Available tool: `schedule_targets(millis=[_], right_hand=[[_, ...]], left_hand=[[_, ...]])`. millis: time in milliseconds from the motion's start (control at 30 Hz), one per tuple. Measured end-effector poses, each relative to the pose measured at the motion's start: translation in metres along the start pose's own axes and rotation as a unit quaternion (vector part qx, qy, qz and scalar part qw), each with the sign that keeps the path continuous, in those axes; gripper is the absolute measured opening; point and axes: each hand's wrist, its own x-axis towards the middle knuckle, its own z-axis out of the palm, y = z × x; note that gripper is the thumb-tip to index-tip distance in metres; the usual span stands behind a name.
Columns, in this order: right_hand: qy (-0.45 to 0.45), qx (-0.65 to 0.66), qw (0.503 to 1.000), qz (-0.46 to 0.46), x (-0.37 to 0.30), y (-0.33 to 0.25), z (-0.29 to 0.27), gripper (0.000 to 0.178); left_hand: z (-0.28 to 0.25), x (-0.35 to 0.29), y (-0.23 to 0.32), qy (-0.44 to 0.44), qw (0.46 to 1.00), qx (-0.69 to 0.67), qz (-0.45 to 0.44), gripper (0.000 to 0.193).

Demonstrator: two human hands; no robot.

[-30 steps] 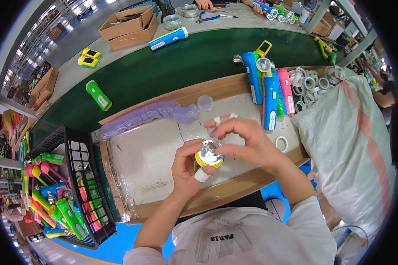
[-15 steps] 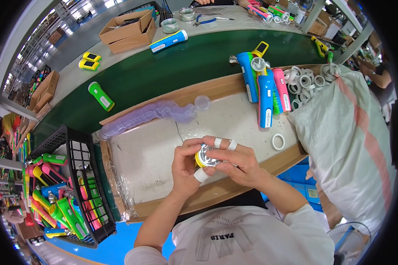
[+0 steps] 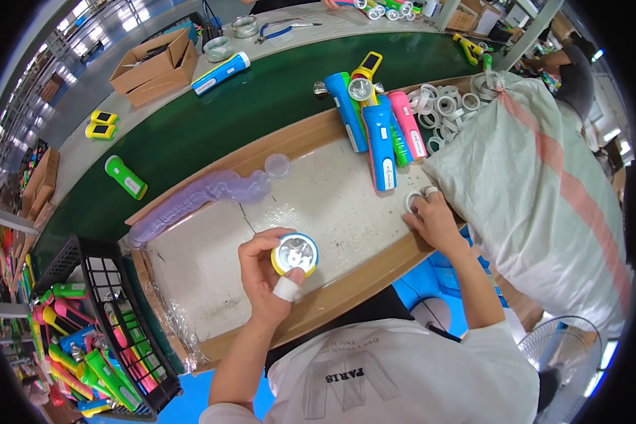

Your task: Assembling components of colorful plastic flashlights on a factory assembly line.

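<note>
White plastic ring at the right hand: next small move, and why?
Probably lift the white plastic ring toward the round yellow-and-blue flashlight head: the right hand has its fingers at the ring, while the left hand holds the head reflector-up.

Left hand [image 3: 261,279] over the tray's [image 3: 332,201] near side, fingers curled in a grip, taped thumb [image 3: 287,286] in front; right hand [image 3: 437,222] at the tray's right end, fingers bent, tips lowered; both forearms cross the tray's near rim
</note>
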Motion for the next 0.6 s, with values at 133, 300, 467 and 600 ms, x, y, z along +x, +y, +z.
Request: schedule_targets(millis=[133,300,467,600], right_hand=[[0.000,0.290,0.951,-0.106,0.009,-0.052,-0.041,0.021],[-0.023,0.425,0.862,-0.274,0.028,-0.126,-0.082,0.034],[0.039,0.382,0.869,-0.311,0.034,-0.149,-0.071,0.045],[0.080,0.324,0.887,-0.320,0.031,-0.160,-0.076,0.047]], left_hand=[[-0.001,-0.005,-0.002,-0.015,0.999,0.022,0.022,0.047],[-0.007,-0.007,-0.009,-0.025,0.995,0.069,0.075,0.049],[-0.015,-0.007,-0.006,-0.056,0.965,0.207,0.151,0.055],[-0.016,-0.007,0.016,-0.079,0.923,0.352,0.136,0.066]])
